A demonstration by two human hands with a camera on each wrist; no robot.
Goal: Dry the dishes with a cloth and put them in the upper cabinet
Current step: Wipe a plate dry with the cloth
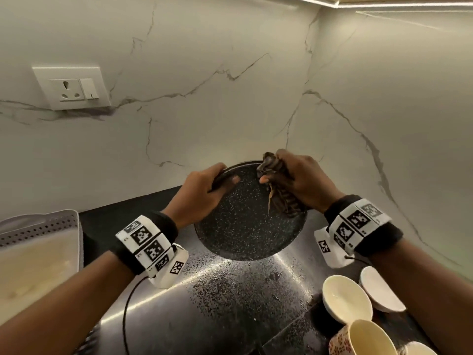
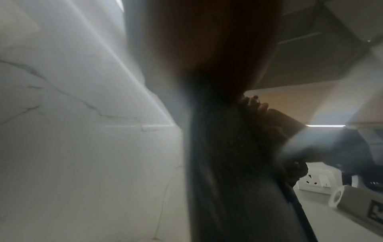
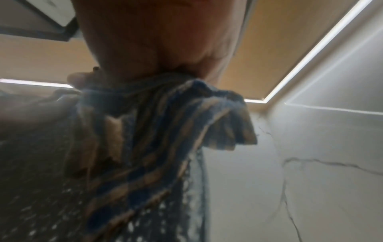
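A round black speckled plate (image 1: 243,226) is held tilted above the wet steel sink (image 1: 217,298). My left hand (image 1: 204,190) grips its upper left rim, thumb on the face and fingers behind. My right hand (image 1: 294,180) clutches a bunched blue and tan striped cloth (image 1: 284,198) and presses it on the plate's upper right rim. In the right wrist view the cloth (image 3: 157,139) hangs from my palm over the speckled plate (image 3: 37,204). The left wrist view is blurred, with the plate's dark edge (image 2: 228,163) running down the middle.
Two cream bowls (image 1: 345,298) (image 1: 378,290) and a patterned cup (image 1: 363,339) stand at the lower right. A white perforated tray (image 1: 38,226) sits at the left on the black counter. A wall socket (image 1: 71,89) is on the marble backsplash. A lit cabinet underside (image 3: 279,49) is overhead.
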